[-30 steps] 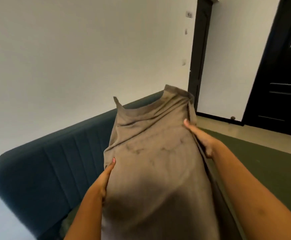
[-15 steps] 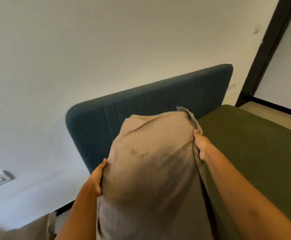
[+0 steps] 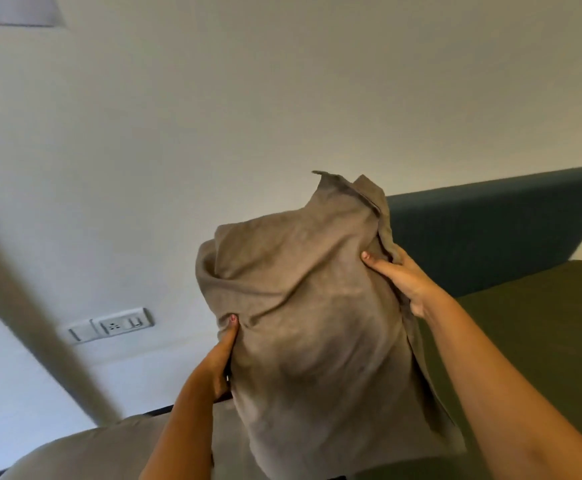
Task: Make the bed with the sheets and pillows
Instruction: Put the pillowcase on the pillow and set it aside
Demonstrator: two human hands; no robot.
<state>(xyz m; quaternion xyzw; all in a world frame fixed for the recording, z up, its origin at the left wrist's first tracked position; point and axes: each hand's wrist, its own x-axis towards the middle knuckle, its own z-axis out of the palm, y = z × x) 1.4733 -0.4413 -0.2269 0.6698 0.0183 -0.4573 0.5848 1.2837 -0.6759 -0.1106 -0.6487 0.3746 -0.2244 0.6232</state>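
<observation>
I hold the taupe pillow [image 3: 310, 306] upright in front of me, above the dark green bed [image 3: 525, 341]. My left hand [image 3: 218, 358] grips its left side, thumb pressed into the fabric. My right hand [image 3: 400, 275] grips the right edge near the top, fingers curled around it. Behind it is the blue headboard [image 3: 490, 223]; a wall socket [image 3: 123, 323] is at the left.

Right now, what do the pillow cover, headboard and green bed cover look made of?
Pillow cover: woven fabric, probably cotton or linen, matte taupe; it creases softly and shows a stitched hem flap at the top.
Headboard: upholstered, dark teal, matte, velvet-like textile perhaps; rounded padded edge, no sheen.
Green bed cover: olive cloth, matte; weave too blurred to tell.
</observation>
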